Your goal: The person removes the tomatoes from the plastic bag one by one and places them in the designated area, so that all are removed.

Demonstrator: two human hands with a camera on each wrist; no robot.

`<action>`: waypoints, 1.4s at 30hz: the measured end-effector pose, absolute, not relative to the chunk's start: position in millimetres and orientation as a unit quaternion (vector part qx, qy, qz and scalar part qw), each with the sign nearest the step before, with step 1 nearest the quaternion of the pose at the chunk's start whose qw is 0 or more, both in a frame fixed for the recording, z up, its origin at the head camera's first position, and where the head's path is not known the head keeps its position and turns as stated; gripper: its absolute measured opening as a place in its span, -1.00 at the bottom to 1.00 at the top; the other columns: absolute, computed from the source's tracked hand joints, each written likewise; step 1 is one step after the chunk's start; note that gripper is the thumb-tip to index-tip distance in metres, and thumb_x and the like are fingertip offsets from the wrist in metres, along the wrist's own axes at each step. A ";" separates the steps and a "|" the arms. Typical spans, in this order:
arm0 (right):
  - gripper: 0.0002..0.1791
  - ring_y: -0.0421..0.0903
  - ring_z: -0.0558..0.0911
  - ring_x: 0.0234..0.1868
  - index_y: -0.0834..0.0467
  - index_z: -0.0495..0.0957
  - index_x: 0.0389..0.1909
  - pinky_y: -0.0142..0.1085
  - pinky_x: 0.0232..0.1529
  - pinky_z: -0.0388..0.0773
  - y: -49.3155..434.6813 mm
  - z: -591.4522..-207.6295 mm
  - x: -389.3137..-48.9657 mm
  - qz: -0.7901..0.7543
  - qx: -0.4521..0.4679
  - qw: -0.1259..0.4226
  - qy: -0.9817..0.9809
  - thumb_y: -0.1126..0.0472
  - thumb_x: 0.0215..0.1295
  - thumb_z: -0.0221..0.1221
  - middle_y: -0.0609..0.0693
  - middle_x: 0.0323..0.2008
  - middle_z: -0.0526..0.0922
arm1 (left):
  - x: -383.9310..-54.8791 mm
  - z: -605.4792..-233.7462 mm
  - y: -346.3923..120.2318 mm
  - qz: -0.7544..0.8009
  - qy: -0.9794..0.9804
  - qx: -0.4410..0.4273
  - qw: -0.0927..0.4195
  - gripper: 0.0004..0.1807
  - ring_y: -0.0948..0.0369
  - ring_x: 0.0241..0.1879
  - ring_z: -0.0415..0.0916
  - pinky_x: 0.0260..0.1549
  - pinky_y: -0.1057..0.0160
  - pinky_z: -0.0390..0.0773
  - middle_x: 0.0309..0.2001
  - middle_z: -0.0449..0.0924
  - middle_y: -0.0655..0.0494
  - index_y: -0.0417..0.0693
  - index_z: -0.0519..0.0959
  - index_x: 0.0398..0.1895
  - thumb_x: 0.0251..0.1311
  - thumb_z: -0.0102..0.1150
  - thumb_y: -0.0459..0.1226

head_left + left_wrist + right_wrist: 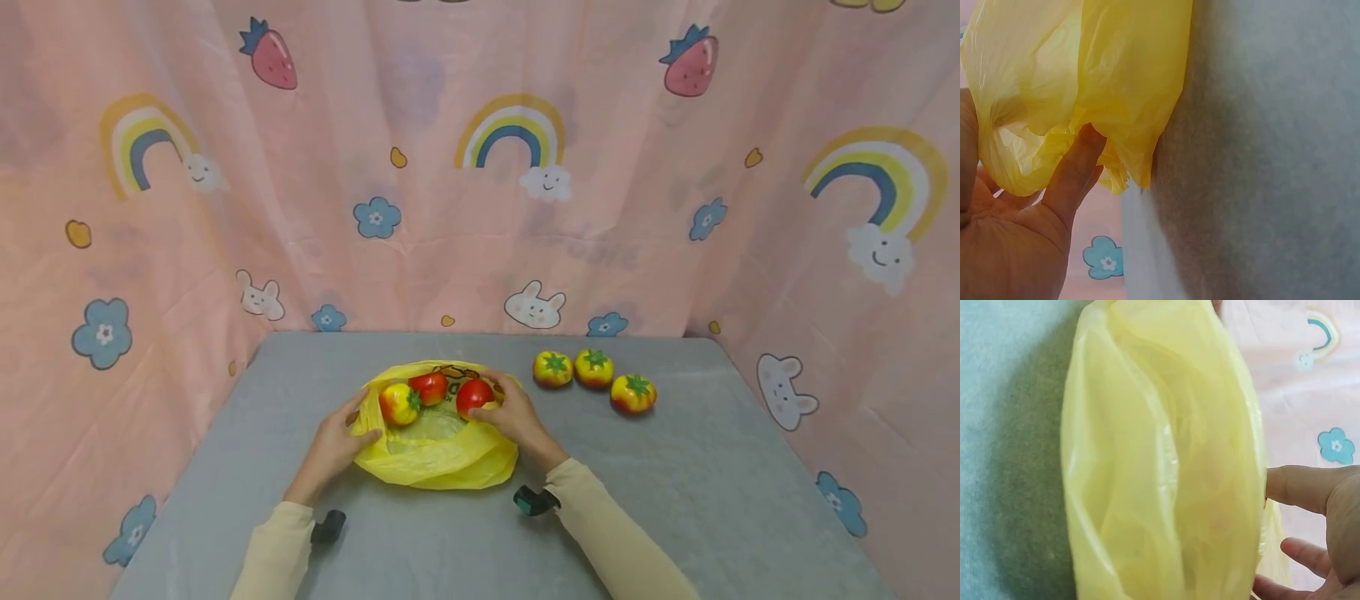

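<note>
A yellow plastic bag (pixel 442 467) lies on the table with its mouth spread open upward. Inside, a yellow-and-red tomato (pixel 400 405) with a green leafy top is at the left, and a red tomato (pixel 430 388) lies beside it. My left hand (pixel 337 437) pinches the bag's left rim between thumb and fingers. At the right side of the mouth, my right hand (pixel 516 414) has thumb and fingers around another red tomato (pixel 474 397). In the right wrist view the bag's wall hides the fingertips.
Three yellow-and-red tomatoes with green tops (pixel 594 368) stand on the grey table (pixel 720 492), right of and behind the bag. A pink printed curtain (pixel 420 275) rises along the table's back and sides. Dark devices (pixel 536 500) sit at both wrists.
</note>
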State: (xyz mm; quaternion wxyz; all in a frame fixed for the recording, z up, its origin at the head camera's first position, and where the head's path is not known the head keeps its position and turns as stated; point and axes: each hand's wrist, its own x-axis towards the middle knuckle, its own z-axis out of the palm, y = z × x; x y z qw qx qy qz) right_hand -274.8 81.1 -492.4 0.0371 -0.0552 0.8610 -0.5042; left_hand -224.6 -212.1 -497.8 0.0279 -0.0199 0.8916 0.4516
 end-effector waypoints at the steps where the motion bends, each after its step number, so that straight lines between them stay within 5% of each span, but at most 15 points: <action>1: -0.23 0.18 0.41 0.36 0.09 0.39 0.34 0.07 0.38 0.36 80.9 -493.6 -275.2 -0.501 -0.055 0.039 0.863 0.27 0.05 0.43 0.18 0.36 0.41 | -224.3 -497.2 -212.3 0.452 0.891 -0.019 0.026 -0.15 -0.24 0.41 0.22 0.34 -0.19 0.31 0.48 0.17 -0.24 -0.02 0.13 0.53 0.19 0.31 -0.29; 42: -0.17 0.14 0.47 0.27 0.10 0.34 0.36 0.05 0.33 0.40 77.9 -504.8 -275.2 -0.491 -0.043 0.061 0.868 0.14 0.03 0.47 0.16 0.28 0.47 | -223.9 -499.8 -212.8 0.454 0.891 -0.017 0.023 -0.15 -0.23 0.42 0.21 0.35 -0.20 0.29 0.48 0.17 -0.23 0.00 0.13 0.54 0.19 0.30 -0.29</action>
